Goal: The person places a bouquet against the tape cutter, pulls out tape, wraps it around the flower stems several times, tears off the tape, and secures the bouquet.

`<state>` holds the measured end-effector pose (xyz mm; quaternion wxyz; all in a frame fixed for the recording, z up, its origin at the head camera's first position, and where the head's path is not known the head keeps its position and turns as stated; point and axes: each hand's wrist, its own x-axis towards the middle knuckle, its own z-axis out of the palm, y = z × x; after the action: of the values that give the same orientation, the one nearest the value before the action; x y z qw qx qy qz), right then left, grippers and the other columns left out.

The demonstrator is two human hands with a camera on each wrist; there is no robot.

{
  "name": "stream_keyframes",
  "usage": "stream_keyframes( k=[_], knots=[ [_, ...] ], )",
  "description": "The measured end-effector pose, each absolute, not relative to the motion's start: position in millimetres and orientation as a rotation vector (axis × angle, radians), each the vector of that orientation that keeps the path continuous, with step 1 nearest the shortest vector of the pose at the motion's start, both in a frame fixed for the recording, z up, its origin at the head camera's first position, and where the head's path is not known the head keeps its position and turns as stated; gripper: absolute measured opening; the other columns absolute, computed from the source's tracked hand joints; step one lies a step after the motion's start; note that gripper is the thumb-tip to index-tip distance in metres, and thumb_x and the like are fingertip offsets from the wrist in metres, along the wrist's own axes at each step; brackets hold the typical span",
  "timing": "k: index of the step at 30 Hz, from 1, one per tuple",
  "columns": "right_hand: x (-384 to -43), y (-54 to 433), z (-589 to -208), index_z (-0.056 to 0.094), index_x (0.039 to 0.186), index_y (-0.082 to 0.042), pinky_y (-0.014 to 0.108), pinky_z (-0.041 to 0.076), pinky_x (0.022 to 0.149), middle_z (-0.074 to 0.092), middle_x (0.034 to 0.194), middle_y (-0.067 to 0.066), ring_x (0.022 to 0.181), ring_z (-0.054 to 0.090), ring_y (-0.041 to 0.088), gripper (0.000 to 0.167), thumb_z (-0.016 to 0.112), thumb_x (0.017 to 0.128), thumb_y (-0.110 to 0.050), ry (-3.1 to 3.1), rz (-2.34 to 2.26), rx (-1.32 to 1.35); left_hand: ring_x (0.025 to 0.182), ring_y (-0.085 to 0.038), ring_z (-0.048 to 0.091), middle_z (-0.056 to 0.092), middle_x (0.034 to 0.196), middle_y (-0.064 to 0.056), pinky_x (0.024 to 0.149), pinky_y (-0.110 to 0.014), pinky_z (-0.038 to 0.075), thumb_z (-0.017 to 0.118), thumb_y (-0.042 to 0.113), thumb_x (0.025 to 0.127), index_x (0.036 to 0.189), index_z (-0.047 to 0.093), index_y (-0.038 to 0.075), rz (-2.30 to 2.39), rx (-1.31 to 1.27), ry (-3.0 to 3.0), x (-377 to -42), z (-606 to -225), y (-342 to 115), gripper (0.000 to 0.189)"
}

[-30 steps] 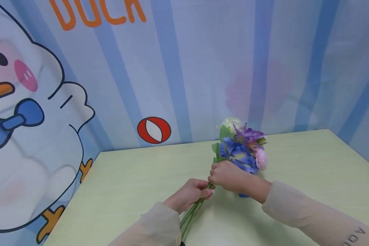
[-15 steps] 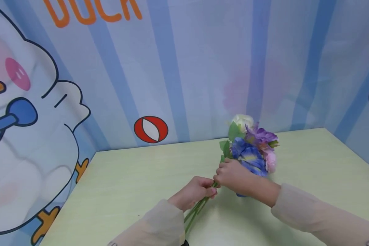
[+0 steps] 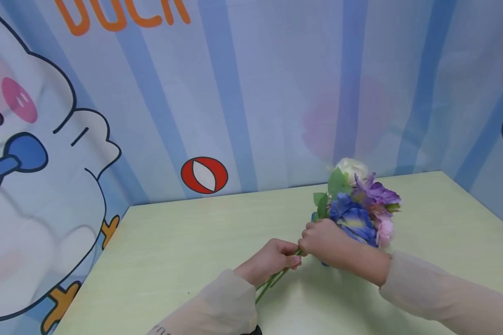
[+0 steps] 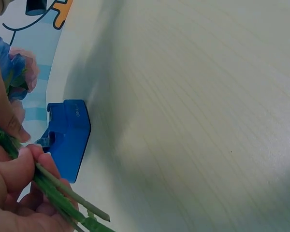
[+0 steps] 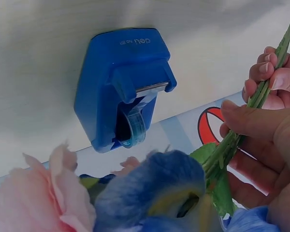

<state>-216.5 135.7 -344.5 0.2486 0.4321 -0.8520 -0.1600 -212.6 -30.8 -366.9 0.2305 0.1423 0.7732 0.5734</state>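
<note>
Stems (image 4: 56, 195) slant away rightward to the flowers (image 3: 355, 222); right hand (image 3: 324, 240), fingers curled round them, nearer the flowers; left hand (image 3: 272, 259), fingers pinching them, lower down.

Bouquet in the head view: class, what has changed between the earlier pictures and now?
The bouquet has shifted right and leans further that way; the left hand and right hand moved slightly right with it. Nothing was newly grasped or let go: both hands still grip the stems.
</note>
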Motion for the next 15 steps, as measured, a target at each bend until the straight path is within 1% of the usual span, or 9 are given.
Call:
stream_keyframes(
  k=[4,8,11,15],
  knots=[
    [-214,139,-346,0.054,0.054,-0.023,0.020,0.034,0.042,0.047,0.053,-0.009,0.049,0.041,0.007,0.027,0.078,0.067,-0.029,-2.337,-0.421,1.152,0.066,-0.011,0.049,0.061,0.074,-0.004,0.063,-0.020,0.040,0.056,-0.007,0.088,0.106,0.065,-0.009,1.543,0.407,2.167,-212,-367,-27,0.020],
    [-211,142,-347,0.056,0.055,-0.022,0.021,0.035,0.041,0.046,0.053,-0.008,0.048,0.040,0.007,0.027,0.079,0.068,-0.027,-2.362,-0.411,1.134,0.066,-0.011,0.049,0.063,0.076,-0.010,0.065,-0.021,0.041,0.057,-0.009,0.086,0.104,0.066,-0.010,1.542,0.419,2.184,-211,-369,-23,0.020],
    [-209,144,-349,0.057,0.056,-0.021,0.021,0.036,0.040,0.045,0.052,-0.007,0.048,0.040,0.008,0.026,0.080,0.068,-0.022,-2.367,-0.410,1.121,0.064,-0.010,0.048,0.061,0.073,-0.008,0.063,-0.020,0.039,0.058,-0.009,0.085,0.101,0.066,-0.012,1.549,0.413,2.189,-210,-371,-21,0.018],
    [-206,147,-353,0.057,0.057,-0.020,0.024,0.037,0.040,0.044,0.051,-0.006,0.047,0.040,0.009,0.027,0.079,0.067,-0.008,-2.417,-0.378,1.094,0.063,-0.009,0.046,0.057,0.070,-0.003,0.059,-0.018,0.036,0.058,-0.010,0.085,0.100,0.066,-0.012,1.552,0.468,2.182,-210,-374,-18,0.017]
  ],
)
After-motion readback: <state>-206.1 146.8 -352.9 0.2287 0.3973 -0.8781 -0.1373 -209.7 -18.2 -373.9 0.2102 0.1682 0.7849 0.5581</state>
